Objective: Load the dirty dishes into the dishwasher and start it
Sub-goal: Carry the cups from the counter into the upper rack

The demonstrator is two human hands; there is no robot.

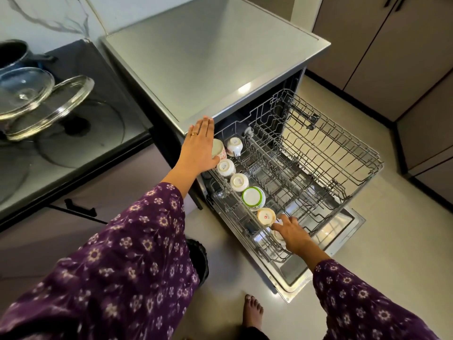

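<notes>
Reaching over the pulled-out upper rack [343, 153], the person's right hand [291, 231] curls its fingers down around the front cup [278, 236], just beside a red-logo cup [266, 216]. The left hand [201, 146] lies flat, fingers straight, against the rearmost cup [219, 149] at the dishwasher [208, 69] corner.

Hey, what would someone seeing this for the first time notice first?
Probably the dishwasher's pulled-out upper rack, mid-frame, with a row of upturned cups along its left side. The right hand reaches to the near end of that row, while the left hand lies flat at the front corner of the dishwasher top.
</notes>
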